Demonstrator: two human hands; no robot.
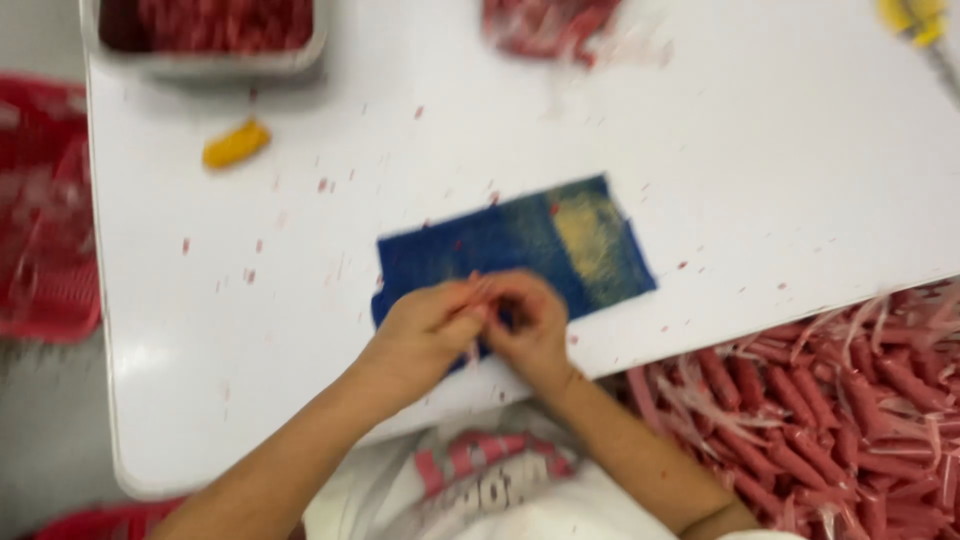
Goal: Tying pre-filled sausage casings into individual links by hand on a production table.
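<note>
Sausage, thin and pink, sat pinched between your left hand and right hand over the blue cloth, frame centre; many wrapped sausages waited lower right.

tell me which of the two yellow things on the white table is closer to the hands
The yellow oblong piece at upper left. It lies nearer the left hand and right hand than the other yellow thing, which sits at the far upper right corner, cut by the frame edge.

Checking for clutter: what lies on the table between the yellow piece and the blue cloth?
In the head view, only bare white table with small red flecks lies between the yellow piece and the blue cloth.
</note>
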